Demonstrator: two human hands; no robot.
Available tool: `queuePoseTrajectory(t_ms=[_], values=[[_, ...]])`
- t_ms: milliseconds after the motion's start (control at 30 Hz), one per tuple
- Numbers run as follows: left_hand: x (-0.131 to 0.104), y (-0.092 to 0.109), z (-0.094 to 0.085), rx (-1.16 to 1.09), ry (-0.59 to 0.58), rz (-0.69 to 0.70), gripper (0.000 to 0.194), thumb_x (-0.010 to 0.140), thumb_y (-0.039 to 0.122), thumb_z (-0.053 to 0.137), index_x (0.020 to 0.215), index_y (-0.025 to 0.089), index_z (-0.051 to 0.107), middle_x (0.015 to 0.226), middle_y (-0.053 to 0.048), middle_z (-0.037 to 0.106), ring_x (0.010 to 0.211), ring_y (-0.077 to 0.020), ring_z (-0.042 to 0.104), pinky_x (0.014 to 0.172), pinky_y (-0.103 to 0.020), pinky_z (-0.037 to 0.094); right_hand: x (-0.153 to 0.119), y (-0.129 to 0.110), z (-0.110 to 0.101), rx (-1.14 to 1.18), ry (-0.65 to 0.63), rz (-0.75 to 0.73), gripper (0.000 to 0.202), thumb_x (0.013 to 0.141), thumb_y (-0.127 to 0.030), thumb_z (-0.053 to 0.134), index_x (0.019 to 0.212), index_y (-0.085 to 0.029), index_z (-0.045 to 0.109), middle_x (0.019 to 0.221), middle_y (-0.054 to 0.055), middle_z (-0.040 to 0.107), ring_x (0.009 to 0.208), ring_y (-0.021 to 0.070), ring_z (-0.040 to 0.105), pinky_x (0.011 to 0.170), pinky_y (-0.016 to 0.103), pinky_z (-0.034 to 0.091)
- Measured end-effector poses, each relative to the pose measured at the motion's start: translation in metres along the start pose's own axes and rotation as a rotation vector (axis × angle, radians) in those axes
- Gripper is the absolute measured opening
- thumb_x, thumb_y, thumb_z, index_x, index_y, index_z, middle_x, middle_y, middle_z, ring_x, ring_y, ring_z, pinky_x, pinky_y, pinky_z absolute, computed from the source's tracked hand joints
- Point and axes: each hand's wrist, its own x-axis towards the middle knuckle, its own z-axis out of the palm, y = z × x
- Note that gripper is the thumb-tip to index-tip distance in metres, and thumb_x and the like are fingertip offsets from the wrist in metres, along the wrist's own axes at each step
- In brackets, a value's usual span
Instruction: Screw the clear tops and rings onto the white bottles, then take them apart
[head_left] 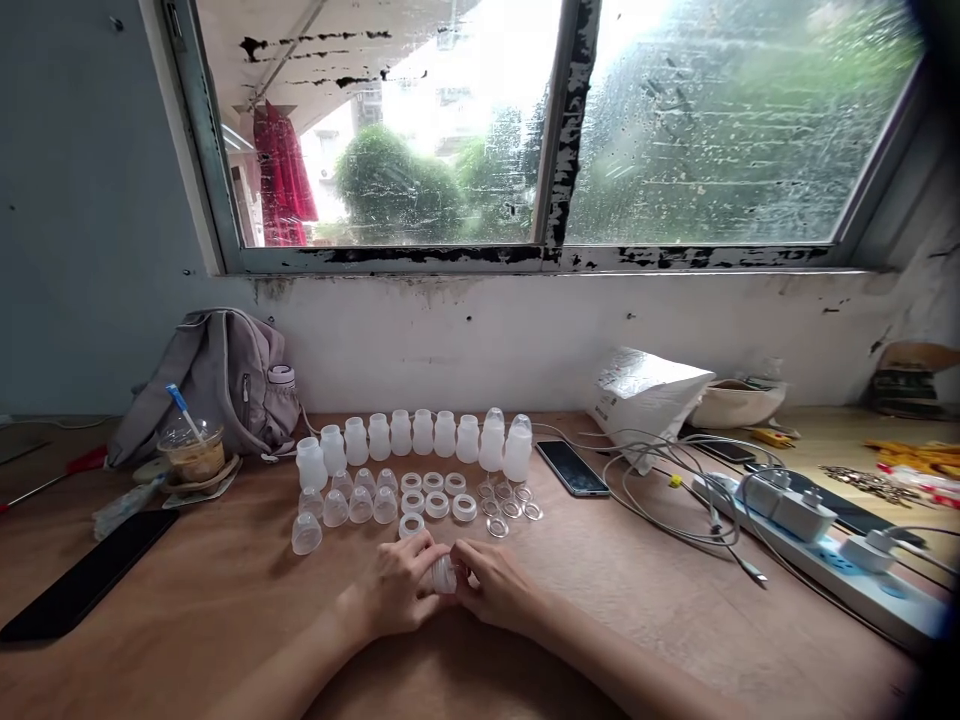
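In the head view my left hand (401,585) is closed around a whitish ribbed screw ring (444,574) low over the front of the table. My right hand (491,585) closes on the ring's right side, its fingertips pressed close together; whatever they pinch there is mostly hidden. Just beyond the hands lie several white collar rings (437,505). Several clear dome caps (336,507) stand to their left, and small clear round pieces (497,525) lie to their right. Behind them is a curved row of frosted baby bottles (401,432); the two rightmost, including the end bottle (517,450), wear clear caps.
A phone (572,468) lies right of the bottles, near tangled cables (675,490) and a power strip (817,560). At left are a black flat object (90,575), a drink cup (193,450) and a backpack (225,380). A white bag (649,395) rests by the wall.
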Motion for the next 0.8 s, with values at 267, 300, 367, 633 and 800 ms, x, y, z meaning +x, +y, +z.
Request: queuePoseTrajectory(t_ms=[267,300,367,633,800], values=[[-0.003,-0.012,0.004,0.088,0.006,-0.085,0.047,0.079,0.048,0.046,0.123,0.033,0.039,0.125,-0.006,0.037,0.115,-0.0277,0.032,0.095,-0.049,0.026,-0.008,0.019,-0.025,-0.06,0.045,-0.005,0.026,0.066,-0.013,0.043,0.092,-0.019,0.047,0.086,0.007,0.056,0.074,0.0181,0.053,0.061,0.026,0.04],[-0.003,-0.013,0.006,0.101,0.001,-0.098,0.047,0.08,0.048,0.044,0.124,0.033,0.038,0.128,-0.006,0.033,0.117,-0.0287,0.029,0.096,-0.051,0.024,-0.011,0.024,-0.028,-0.077,0.055,0.025,0.024,0.067,-0.013,0.042,0.09,-0.018,0.047,0.086,0.007,0.057,0.074,0.0182,0.053,0.062,0.026,0.04],[-0.002,-0.015,0.01,0.116,0.001,-0.112,0.047,0.081,0.048,0.041,0.125,0.032,0.036,0.132,-0.007,0.029,0.118,-0.0297,0.027,0.096,-0.053,0.021,-0.016,0.036,-0.035,-0.135,0.05,0.116,0.019,0.068,-0.014,0.043,0.086,-0.018,0.048,0.082,0.007,0.057,0.071,0.018,0.054,0.06,0.026,0.039],[0.006,-0.012,0.013,0.11,0.175,-0.111,0.031,0.077,0.032,0.051,0.107,0.024,0.051,0.108,-0.006,0.048,0.102,-0.0238,0.042,0.088,-0.041,0.033,-0.026,0.073,-0.049,-0.293,-0.115,0.529,0.018,0.076,-0.033,0.043,0.081,-0.018,0.05,0.081,0.007,0.062,0.072,0.021,0.058,0.058,0.026,0.034],[0.008,-0.012,0.014,0.118,0.241,-0.027,0.023,0.075,0.014,0.048,0.093,0.024,0.058,0.094,-0.004,0.053,0.09,-0.0195,0.048,0.082,-0.036,0.036,-0.024,0.08,-0.043,-0.247,-0.129,0.585,0.022,0.077,-0.039,0.043,0.082,-0.019,0.051,0.08,0.006,0.063,0.073,0.0206,0.059,0.058,0.026,0.034]])
